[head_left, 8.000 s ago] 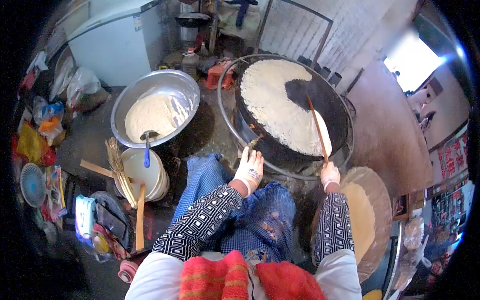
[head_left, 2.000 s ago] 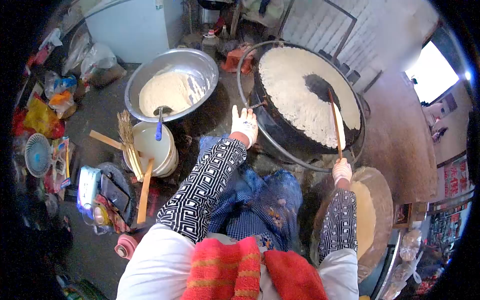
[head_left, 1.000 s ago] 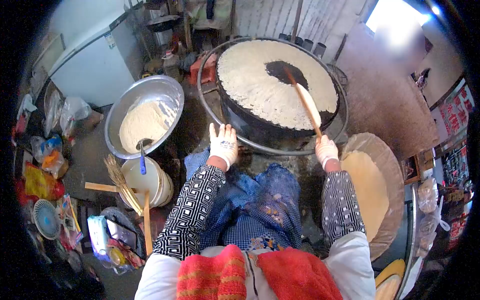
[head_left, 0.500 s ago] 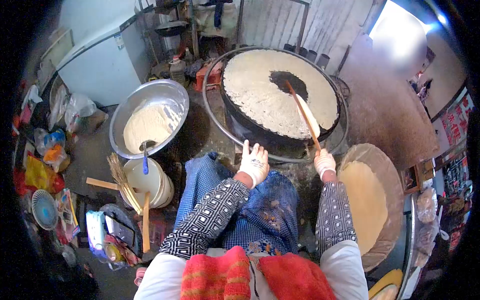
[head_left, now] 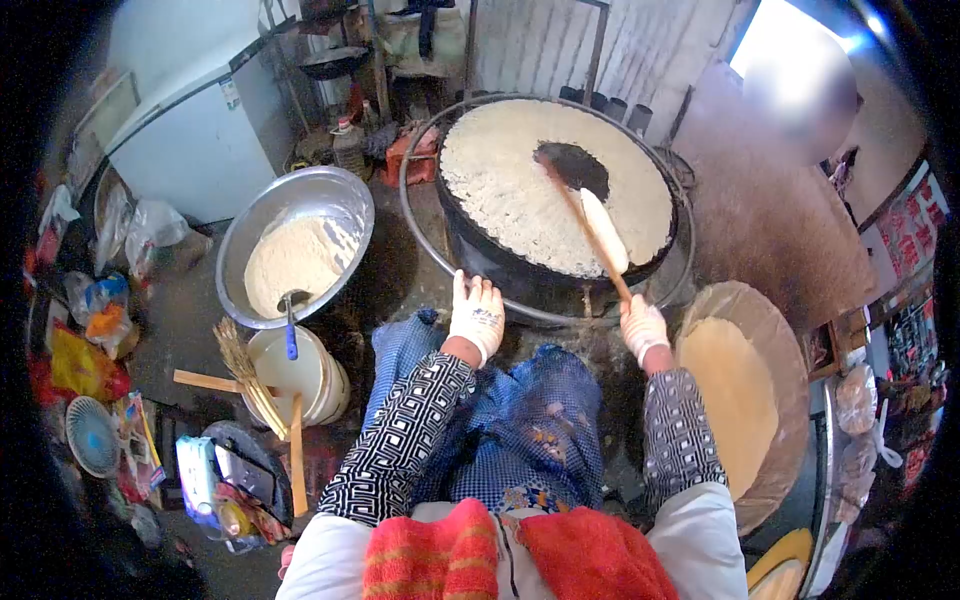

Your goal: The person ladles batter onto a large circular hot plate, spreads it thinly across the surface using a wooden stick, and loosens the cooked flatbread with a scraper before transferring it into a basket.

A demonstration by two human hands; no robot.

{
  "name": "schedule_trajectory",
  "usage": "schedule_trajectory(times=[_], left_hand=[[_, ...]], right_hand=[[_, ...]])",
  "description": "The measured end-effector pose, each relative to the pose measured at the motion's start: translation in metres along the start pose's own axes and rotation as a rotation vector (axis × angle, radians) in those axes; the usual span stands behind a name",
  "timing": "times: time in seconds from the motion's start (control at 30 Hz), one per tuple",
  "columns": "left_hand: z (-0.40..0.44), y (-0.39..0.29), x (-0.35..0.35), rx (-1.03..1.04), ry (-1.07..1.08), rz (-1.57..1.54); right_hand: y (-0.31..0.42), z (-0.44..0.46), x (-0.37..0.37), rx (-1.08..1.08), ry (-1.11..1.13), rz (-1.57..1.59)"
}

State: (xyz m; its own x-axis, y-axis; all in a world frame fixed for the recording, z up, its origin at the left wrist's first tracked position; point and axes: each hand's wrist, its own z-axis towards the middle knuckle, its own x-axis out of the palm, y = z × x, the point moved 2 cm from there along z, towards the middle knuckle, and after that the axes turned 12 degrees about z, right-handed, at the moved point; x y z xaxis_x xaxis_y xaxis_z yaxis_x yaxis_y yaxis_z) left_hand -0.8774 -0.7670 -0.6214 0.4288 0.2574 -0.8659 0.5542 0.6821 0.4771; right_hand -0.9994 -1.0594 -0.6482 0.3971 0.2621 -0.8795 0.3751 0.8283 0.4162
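My right hand [head_left: 643, 328], in a white glove, is closed around the end of a long, thin wooden batter spreader [head_left: 578, 215]. The spreader lies slantwise over a big round black griddle [head_left: 485, 245]. A pale batter layer [head_left: 500, 175] covers most of the griddle, apart from a dark bare patch near the middle. Along the spreader's right side rests an elongated white lump of batter or dough [head_left: 603, 232]. My left hand [head_left: 476, 318], also gloved, has its fingers stretched out and holds nothing. It is at the near side of the metal ring [head_left: 430, 255] around the griddle; whether it touches is unclear.
On the left, a metal basin [head_left: 232, 240] holds batter and a blue-handled ladle [head_left: 291, 340]. Below it stands a white bucket [head_left: 325, 375] with a straw brush [head_left: 240, 360] and wooden sticks. A lined basket [head_left: 785, 430] with flat pancakes sits at right.
The spreader has swung left, and the white lump now shows on its right side. My left hand has shifted left along the ring. The view has moved slightly.
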Motion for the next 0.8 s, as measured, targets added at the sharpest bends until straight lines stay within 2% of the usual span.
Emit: schedule_trajectory(times=[0.03,0.1,0.17,0.3,0.33,0.4,0.43,0.5,0.53,0.57,0.6,0.63,0.7,0.8], left_hand=[[-0.001,0.001,-0.001,-0.023,-0.001,-0.008],[0.002,0.006,0.011,-0.088,-0.12,-0.023],[0.007,0.011,0.019,-0.116,-0.093,0.023],[-0.002,0.03,-0.008,-0.118,0.062,-0.067],[0.0,0.033,-0.006,-0.137,0.066,-0.075],[-0.005,0.04,-0.019,-0.142,0.119,-0.055],[-0.003,0.043,-0.013,-0.146,0.17,-0.015],[-0.005,0.046,-0.012,-0.183,0.182,-0.014],[-0.005,0.048,0.003,-0.206,0.145,-0.021],[-0.014,0.044,-0.005,-0.196,0.105,-0.072],[-0.028,0.038,-0.017,-0.18,0.069,-0.12],[-0.04,0.028,-0.024,-0.156,0.035,-0.167],[-0.053,-0.009,-0.023,-0.06,-0.123,-0.21],[-0.056,-0.065,-0.033,0.093,-0.203,-0.238]], right_hand=[[-0.001,-0.004,0.006,0.044,0.078,-0.065],[-0.015,-0.001,0.014,0.169,0.072,-0.052],[-0.008,0.004,0.001,0.184,0.037,-0.014],[0.029,-0.034,-0.03,-0.056,0.007,0.058],[0.032,-0.051,-0.03,-0.117,-0.05,-0.039],[0.036,-0.098,-0.05,-0.135,0.024,0.028],[0.027,-0.126,-0.051,-0.173,-0.024,0.003],[0.0,-0.173,-0.066,-0.134,0.039,0.056],[-0.014,-0.195,-0.07,-0.092,-0.005,-0.015],[-0.026,-0.215,-0.076,0.016,0.054,-0.047],[-0.048,-0.233,-0.072,-0.188,-0.022,0.153],[-0.072,-0.244,-0.059,-0.051,0.035,-0.032],[-0.08,-0.254,-0.047,-0.021,0.064,-0.14],[-0.067,-0.233,-0.039,-0.093,0.03,-0.114]])
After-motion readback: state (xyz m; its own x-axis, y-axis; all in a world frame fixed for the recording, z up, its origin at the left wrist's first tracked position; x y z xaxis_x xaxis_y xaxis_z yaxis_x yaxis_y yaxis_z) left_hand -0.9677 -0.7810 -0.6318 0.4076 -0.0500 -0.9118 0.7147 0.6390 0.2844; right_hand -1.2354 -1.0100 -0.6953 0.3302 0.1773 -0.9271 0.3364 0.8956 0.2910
